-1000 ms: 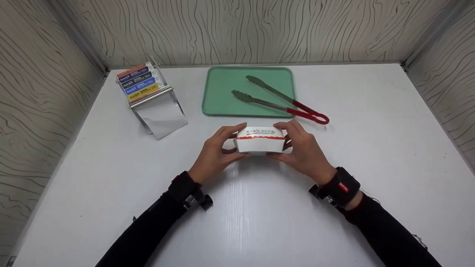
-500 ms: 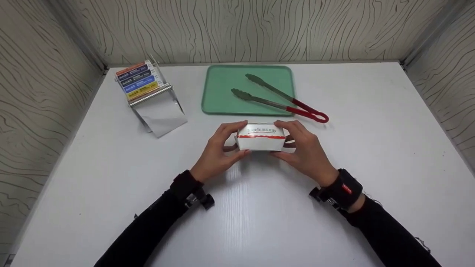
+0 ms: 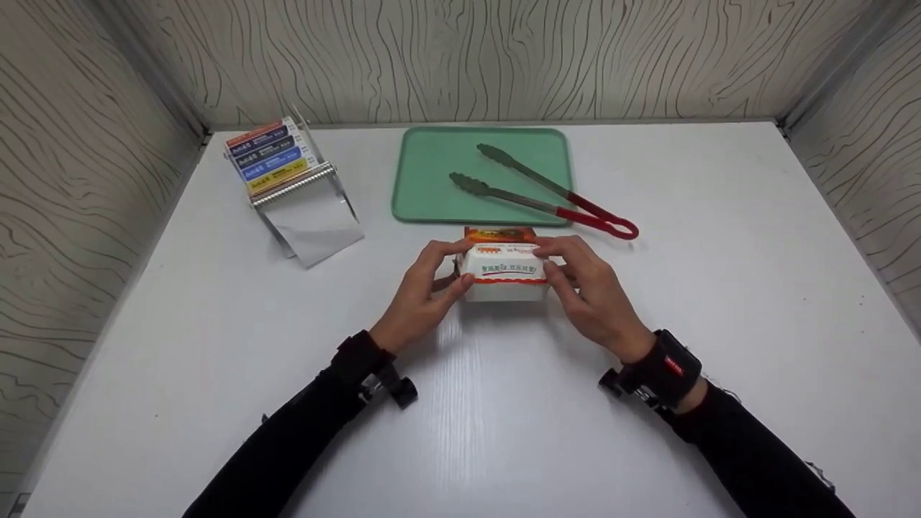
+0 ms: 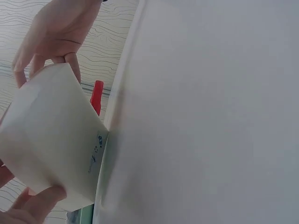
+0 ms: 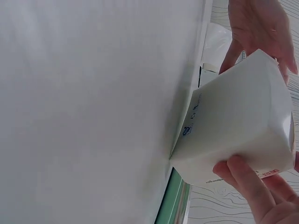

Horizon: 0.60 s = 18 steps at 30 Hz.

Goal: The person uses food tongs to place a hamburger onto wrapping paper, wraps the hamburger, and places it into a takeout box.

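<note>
A white burger box (image 3: pixel 507 289) with printing and a red-orange band stands on the white table between both hands. My left hand (image 3: pixel 423 291) grips its left end, fingers on the upper edge and thumb on the front. At the opposite end, my right hand (image 3: pixel 591 298) holds it the same way. The left wrist view shows the plain white lower side of the box (image 4: pixel 56 140), its bottom edge by the table. From the right wrist, fingertips (image 5: pixel 243 172) press on the box's side wall. An orange printed part shows behind the top in the head view.
A green tray (image 3: pixel 424 205) lies behind the box. Metal tongs with red handles (image 3: pixel 601 219) rest across it, handle end past its right edge. At the back left stands a metal rack (image 3: pixel 291 188) holding several colourful boxes and white paper. Patterned panels (image 3: pixel 460 65) enclose the table.
The box has tipped towards me, so its printed top and an orange part behind it now show. Both thumbs have moved up from its lower edge to the front. Tray, tongs and rack stay put.
</note>
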Motion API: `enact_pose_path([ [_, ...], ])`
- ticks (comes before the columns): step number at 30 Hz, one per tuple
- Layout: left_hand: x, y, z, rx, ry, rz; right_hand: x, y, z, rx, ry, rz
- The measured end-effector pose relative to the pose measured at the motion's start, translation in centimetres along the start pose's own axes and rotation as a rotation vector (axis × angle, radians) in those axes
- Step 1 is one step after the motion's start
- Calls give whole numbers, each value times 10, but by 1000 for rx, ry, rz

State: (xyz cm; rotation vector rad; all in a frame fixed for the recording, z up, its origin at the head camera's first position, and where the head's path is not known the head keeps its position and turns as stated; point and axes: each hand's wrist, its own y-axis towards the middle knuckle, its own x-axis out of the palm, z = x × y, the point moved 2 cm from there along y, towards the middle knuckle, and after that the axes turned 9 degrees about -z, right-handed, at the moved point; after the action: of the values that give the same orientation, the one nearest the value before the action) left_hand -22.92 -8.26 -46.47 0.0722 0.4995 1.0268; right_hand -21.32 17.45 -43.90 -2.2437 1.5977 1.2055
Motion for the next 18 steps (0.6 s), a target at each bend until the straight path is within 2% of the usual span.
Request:
enact_pose_path([
  [6, 1, 1, -1, 22, -9, 1, 2, 1, 0, 6, 10, 13],
  [11, 1, 2, -3, -6, -8, 10, 5, 1, 0, 23, 24, 7],
  [18, 2, 3, -3, -6, -5, 28, 7, 1, 2, 35, 104, -14],
])
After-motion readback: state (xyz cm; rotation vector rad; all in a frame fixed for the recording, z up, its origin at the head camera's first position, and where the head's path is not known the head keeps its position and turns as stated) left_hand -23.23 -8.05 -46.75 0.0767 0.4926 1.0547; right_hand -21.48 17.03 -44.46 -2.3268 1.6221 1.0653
